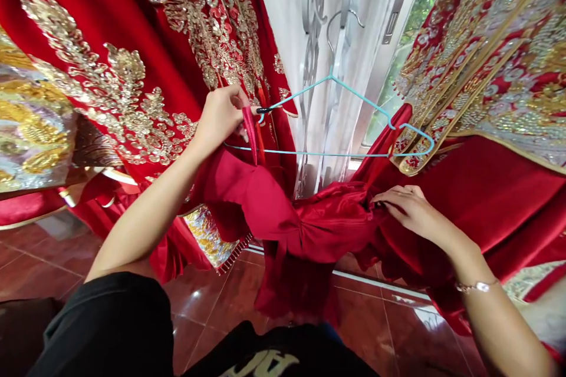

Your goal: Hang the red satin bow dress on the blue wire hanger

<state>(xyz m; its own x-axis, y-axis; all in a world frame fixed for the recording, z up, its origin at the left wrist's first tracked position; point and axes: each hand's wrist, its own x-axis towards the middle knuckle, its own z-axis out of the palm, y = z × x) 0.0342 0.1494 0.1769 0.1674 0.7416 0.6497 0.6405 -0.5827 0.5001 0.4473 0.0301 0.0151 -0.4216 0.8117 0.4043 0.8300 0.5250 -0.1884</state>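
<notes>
A red satin dress (274,200) hangs by straps from a light-blue wire hanger (331,76) with a metal hook. My left hand (225,115) is closed on the dress's shoulder strap (251,135) at the hanger's left end. A small dark spot shows at the thumb tip there; whether it is a nail or a clip I cannot tell. Over the hanger's right end lies the other strap (391,144). Lower down, my right hand (409,209) pinches the dress's upper edge on the right. The hidden fingertips leave its exact hold unclear.
A red gown with gold sequins (128,70) hangs close on the left. On the right hangs another beaded red garment (495,70). White curtains (283,0) and a metal-framed glass door (393,17) stand behind. Reddish tiles (207,300) cover the floor.
</notes>
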